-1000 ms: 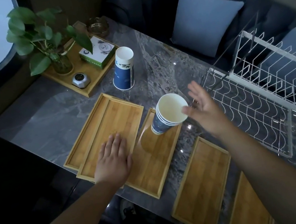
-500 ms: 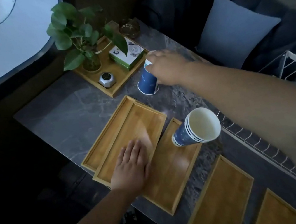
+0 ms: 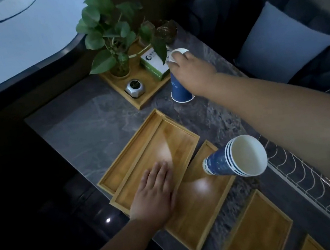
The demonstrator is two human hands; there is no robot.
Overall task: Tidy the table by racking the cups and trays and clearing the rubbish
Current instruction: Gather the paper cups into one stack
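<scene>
Where the right hand (image 3: 191, 70) reaches across the grey marble table (image 3: 86, 124), its fingers curl round the upper part of a blue paper cup (image 3: 180, 90), white rim showing above the knuckles; the cup stands upright on the tabletop just beside the small wooden tray (image 3: 144, 97) at the far end. That tray holds a potted plant (image 3: 112, 36), a green and white box (image 3: 153, 65) and a small silver object (image 3: 135, 88); an amber glass dish (image 3: 166, 30) sits behind it. The left hand (image 3: 153, 193) lies flat, fingers straight, pressing on the upper tray of two stacked bamboo trays (image 3: 143, 156) at the near-left. Touching these, a third bamboo tray (image 3: 199, 210) carries a stack of nested blue cups (image 3: 233, 158), mouth tilted toward the camera. Two further bamboo trays: one (image 3: 257, 233) near the table's front edge, another (image 3: 312, 245) only partly in frame. A white wire rack (image 3: 302, 176) borders the right side. Beyond, a dark sofa with a blue cushion (image 3: 282, 41).
</scene>
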